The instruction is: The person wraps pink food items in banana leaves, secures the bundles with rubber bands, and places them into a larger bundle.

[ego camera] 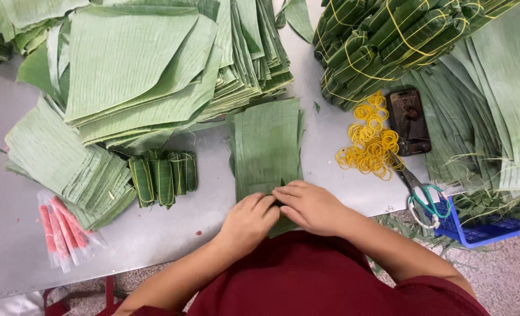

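While both hands press down — left hand (249,221), right hand (311,206) — leaf strips (267,140) lie flat.

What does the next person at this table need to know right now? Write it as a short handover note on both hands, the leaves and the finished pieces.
Left hand: fingers curled onto the near end of the leaf stack, pressing it down.
Right hand: flat on the same near end, fingertips meeting the left hand's.
Leaf stack: lies lengthwise in front of the person on the grey table, near end just being folded.
Done: four wrapped bundles tied with yellow bands stand left of the stack; a bigger pile of tied bundles sits top right.
Left: this stack is not rolled or tied. Loose rubber bands and scissors lie to the right; large cut-leaf piles remain.
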